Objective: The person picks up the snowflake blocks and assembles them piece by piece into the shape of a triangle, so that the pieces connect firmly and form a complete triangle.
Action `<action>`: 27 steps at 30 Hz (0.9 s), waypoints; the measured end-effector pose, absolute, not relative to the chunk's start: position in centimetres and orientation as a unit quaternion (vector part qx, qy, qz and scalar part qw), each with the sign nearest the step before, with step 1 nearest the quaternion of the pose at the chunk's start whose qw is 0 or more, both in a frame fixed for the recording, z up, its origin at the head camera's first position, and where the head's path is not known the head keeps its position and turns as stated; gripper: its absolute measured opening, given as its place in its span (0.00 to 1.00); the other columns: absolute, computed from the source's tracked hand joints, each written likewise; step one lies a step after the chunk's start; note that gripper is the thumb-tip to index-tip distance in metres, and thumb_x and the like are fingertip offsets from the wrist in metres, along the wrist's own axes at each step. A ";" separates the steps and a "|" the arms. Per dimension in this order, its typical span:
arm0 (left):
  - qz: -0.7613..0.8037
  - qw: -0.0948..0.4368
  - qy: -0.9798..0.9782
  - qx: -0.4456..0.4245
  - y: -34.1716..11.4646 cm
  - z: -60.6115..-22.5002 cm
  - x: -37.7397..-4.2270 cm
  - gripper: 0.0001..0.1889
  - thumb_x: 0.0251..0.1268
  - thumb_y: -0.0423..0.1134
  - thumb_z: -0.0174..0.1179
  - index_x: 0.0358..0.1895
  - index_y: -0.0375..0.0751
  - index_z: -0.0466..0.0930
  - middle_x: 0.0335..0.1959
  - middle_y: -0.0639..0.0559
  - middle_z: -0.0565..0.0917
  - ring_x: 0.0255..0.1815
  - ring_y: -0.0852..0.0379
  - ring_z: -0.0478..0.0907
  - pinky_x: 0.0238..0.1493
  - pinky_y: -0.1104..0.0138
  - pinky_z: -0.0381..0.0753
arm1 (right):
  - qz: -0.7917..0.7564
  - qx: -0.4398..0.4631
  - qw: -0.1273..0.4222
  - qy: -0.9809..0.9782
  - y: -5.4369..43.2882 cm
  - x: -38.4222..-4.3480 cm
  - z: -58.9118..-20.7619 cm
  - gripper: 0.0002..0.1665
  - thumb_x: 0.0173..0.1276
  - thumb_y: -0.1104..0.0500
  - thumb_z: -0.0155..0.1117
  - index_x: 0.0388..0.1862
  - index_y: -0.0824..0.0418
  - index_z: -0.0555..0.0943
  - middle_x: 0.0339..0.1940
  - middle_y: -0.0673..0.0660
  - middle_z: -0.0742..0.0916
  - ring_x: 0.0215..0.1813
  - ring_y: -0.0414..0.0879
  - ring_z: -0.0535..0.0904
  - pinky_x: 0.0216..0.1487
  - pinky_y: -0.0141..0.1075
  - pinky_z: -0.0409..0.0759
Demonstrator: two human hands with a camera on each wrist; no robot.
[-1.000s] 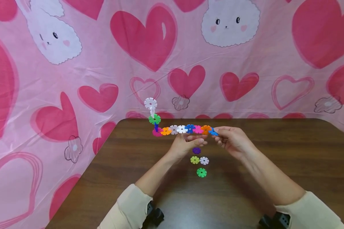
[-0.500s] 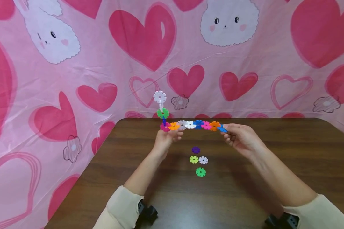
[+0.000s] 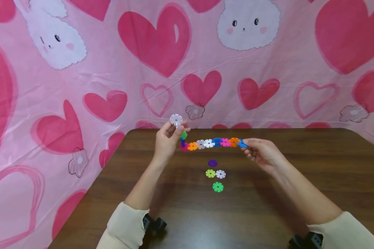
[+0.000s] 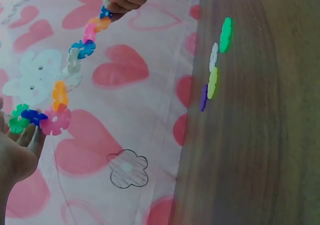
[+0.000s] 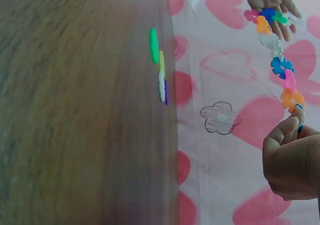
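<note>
L hand [image 3: 165,144] pinched chain [image 3: 206,142] by white end [image 3: 173,119], R hand [image 3: 263,152] by blue tip [image 3: 241,144]: it was prob. light, wobbly, best held there!

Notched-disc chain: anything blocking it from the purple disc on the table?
Nothing visible blocks it: the left hand and right hand hold near opposite ends of the notched-disc chain, with open space down to the purple disc.

- I see one chain [image 3: 209,141] of notched discs, slotted together and held at both ends above the surface [image 3: 252,214].
- Reading across my head view, it runs nearly level: magenta, orange, two whitish, blue, pink, orange, then a tilted blue end disc [image 3: 242,144].
- From the magenta disc [image 3: 185,147], it turns upward through dark blue and green to a white disc [image 3: 173,122].
</note>
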State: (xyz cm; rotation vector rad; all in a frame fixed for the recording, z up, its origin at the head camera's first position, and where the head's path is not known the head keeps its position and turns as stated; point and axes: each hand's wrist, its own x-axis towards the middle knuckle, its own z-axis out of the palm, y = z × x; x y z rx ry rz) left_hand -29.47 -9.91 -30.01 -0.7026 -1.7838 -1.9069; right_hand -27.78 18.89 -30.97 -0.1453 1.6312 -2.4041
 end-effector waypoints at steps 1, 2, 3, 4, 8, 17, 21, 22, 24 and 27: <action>-0.686 0.217 -0.649 -0.249 -9.9 -30.1 -29.5 0.18 0.63 0.38 0.57 0.51 0.28 0.74 0.44 0.38 0.82 0.41 0.50 0.82 0.48 0.64 0.77 | -0.821 -0.048 0.115 0.557 18.9 -27.9 -31.1 0.15 0.70 0.66 0.50 0.28 0.61 0.82 0.22 0.54 0.84 0.23 0.39 0.77 0.27 0.26 0.77; -0.686 0.215 -0.650 -0.245 -9.9 -30.1 -29.5 0.16 0.63 0.35 0.57 0.50 0.28 0.74 0.43 0.37 0.82 0.40 0.50 0.82 0.47 0.64 0.78 | -0.822 -0.047 0.113 0.557 18.9 -28.0 -31.3 0.14 0.70 0.65 0.51 0.28 0.61 0.82 0.22 0.54 0.84 0.23 0.39 0.77 0.28 0.26 0.77; -0.689 0.212 -0.650 -0.241 -9.9 -30.2 -29.5 0.15 0.63 0.32 0.56 0.49 0.27 0.74 0.43 0.38 0.82 0.38 0.49 0.83 0.45 0.63 0.79 | -0.823 -0.043 0.111 0.556 18.9 -28.1 -31.5 0.14 0.70 0.64 0.51 0.28 0.60 0.82 0.22 0.53 0.84 0.23 0.39 0.77 0.28 0.26 0.77; -0.695 0.211 -0.645 -0.238 -9.9 -30.2 -29.5 0.14 0.62 0.31 0.56 0.49 0.26 0.74 0.42 0.37 0.82 0.37 0.47 0.83 0.43 0.63 0.79 | -0.824 -0.041 0.110 0.554 18.9 -28.2 -31.6 0.14 0.71 0.63 0.52 0.28 0.60 0.82 0.22 0.53 0.84 0.23 0.39 0.77 0.28 0.26 0.77; -0.721 0.218 -0.617 -0.229 -10.0 -30.3 -29.6 0.14 0.61 0.29 0.57 0.47 0.22 0.72 0.40 0.36 0.82 0.33 0.40 0.82 0.40 0.60 0.80 | -0.814 -0.031 0.109 0.570 18.7 -28.5 -32.2 0.15 0.72 0.60 0.50 0.28 0.59 0.81 0.21 0.52 0.84 0.23 0.40 0.77 0.28 0.26 0.76; -0.732 0.288 -0.576 -0.223 -10.4 -30.1 -30.2 0.20 0.57 0.38 0.59 0.45 0.21 0.72 0.38 0.41 0.83 0.27 0.51 0.84 0.39 0.62 0.81 | -0.736 -0.053 0.135 0.662 17.8 -29.2 -33.7 0.14 0.74 0.62 0.44 0.41 0.69 0.77 0.24 0.52 0.84 0.25 0.38 0.77 0.30 0.27 0.76; -0.730 0.316 -0.570 -0.205 -10.5 -30.1 -30.4 0.19 0.57 0.38 0.58 0.45 0.23 0.73 0.37 0.41 0.83 0.28 0.45 0.83 0.39 0.62 0.80 | -0.624 -0.094 0.141 0.763 17.0 -29.9 -34.6 0.18 0.70 0.63 0.51 0.49 0.79 0.72 0.26 0.54 0.84 0.26 0.40 0.78 0.32 0.32 0.78; -0.728 0.319 -0.573 -0.199 -10.5 -30.1 -30.4 0.18 0.58 0.36 0.57 0.45 0.23 0.73 0.37 0.39 0.83 0.29 0.43 0.83 0.39 0.63 0.80 | -0.587 -0.110 0.138 0.790 16.8 -30.0 -34.9 0.18 0.69 0.63 0.53 0.49 0.79 0.72 0.26 0.55 0.84 0.27 0.41 0.78 0.32 0.33 0.78; -0.721 0.323 -0.586 -0.182 -10.5 -30.1 -30.3 0.15 0.60 0.33 0.56 0.45 0.22 0.73 0.38 0.37 0.82 0.30 0.41 0.82 0.39 0.64 0.80 | -0.515 -0.142 0.125 0.836 16.4 -30.3 -35.4 0.17 0.66 0.64 0.57 0.47 0.78 0.75 0.26 0.56 0.84 0.27 0.43 0.78 0.31 0.36 0.78; -0.713 0.320 -0.604 -0.156 -10.4 -30.2 -30.3 0.15 0.61 0.31 0.55 0.46 0.22 0.73 0.39 0.36 0.81 0.32 0.41 0.82 0.41 0.66 0.80 | -0.410 -0.187 0.093 0.888 15.9 -30.7 -36.0 0.13 0.61 0.63 0.62 0.41 0.72 0.80 0.24 0.53 0.84 0.25 0.43 0.77 0.29 0.36 0.77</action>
